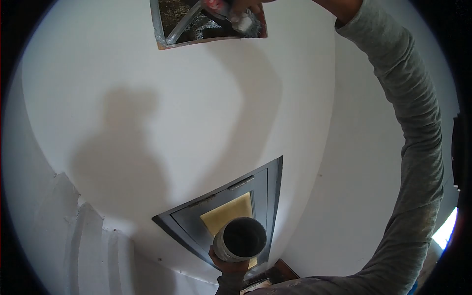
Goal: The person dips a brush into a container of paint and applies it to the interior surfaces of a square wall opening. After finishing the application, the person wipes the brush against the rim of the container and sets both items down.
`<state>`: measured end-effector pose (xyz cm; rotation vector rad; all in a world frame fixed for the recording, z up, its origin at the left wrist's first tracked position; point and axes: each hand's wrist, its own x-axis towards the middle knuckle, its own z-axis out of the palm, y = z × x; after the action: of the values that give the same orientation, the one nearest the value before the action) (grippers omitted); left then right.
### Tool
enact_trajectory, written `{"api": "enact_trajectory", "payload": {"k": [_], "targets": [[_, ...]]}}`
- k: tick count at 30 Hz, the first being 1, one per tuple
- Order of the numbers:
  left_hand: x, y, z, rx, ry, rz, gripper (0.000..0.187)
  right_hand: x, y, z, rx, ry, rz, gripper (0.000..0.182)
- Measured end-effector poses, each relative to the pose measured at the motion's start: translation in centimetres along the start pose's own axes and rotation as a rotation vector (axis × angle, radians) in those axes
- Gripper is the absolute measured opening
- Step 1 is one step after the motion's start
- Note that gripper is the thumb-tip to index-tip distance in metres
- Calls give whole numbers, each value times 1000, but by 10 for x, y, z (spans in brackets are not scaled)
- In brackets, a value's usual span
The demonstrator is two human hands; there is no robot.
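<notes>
My left hand (pixel 228 265), low in the view, is closed around the lower side of a round paint can (pixel 241 238). Its wide mouth faces me, and the inside looks dark grey. At the top edge my right hand (pixel 245 7) grips a paintbrush (pixel 251 25) with dark, spread bristles. These bristles are at the lower right corner of a small window opening (pixel 162 45) with grey-coated bars. Something red shows beside the right hand, too cut off to name. The view's upper edge hides part of that hand.
A white wall (pixel 196 113) surrounds the opening and carries my shadow. Below stands a grey door or window frame (pixel 268 196) with a yellowish panel (pixel 223 214), behind the can. Stepped white ledges (pixel 83 236) line the left. My grey sleeve (pixel 418 132) arcs along the right.
</notes>
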<state>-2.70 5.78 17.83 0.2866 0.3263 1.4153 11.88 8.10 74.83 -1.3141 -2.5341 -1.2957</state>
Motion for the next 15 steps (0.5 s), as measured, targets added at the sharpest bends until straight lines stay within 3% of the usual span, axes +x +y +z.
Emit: {"api": "enact_trajectory", "payload": {"k": [4, 7, 15], "targets": [[1, 4, -13, 4, 31, 12, 69, -11, 9, 1, 20, 100, -72, 15], [0, 7, -12, 62, -18, 3, 70, 3, 17, 17, 10, 249, -10, 20], [-5, 3, -11, 65, -9, -18, 73, -1, 11, 7, -39, 324, 11, 21]]}}
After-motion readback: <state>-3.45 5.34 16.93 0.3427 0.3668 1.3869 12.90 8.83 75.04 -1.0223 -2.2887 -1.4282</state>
